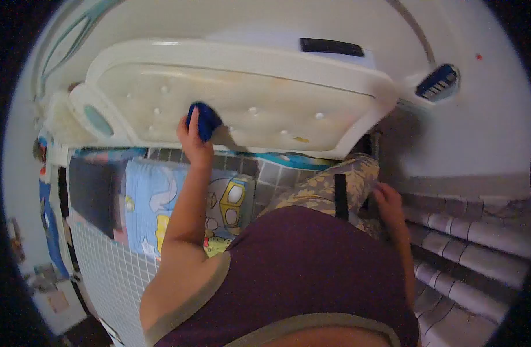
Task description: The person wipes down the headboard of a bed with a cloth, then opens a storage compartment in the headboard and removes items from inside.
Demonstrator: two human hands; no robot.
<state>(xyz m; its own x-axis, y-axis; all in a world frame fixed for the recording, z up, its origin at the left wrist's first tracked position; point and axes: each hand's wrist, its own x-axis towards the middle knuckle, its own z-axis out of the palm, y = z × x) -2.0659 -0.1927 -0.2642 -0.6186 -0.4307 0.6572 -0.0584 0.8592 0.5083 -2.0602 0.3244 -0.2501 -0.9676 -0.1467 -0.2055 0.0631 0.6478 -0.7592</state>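
Observation:
A dark blue cloth (205,120) is bunched in my left hand (192,137), its fingers closed around it against the cream tufted headboard (265,95). The cloth lies left of the headboard's middle, among several button-like studs. My right hand (388,202) hangs low beside my patterned trouser leg (358,176). Its fingers look loosely apart, with nothing visible in them, though the view there is dim and slightly blurred.
A folded blue cartoon-print quilt (152,202) and a dark grey pillow (92,191) lie on the checked bed sheet (115,277). Pale striped curtains (468,231) hang to the right. A black object (332,46) lies above the headboard, with a blue-and-white item (438,82) on the right.

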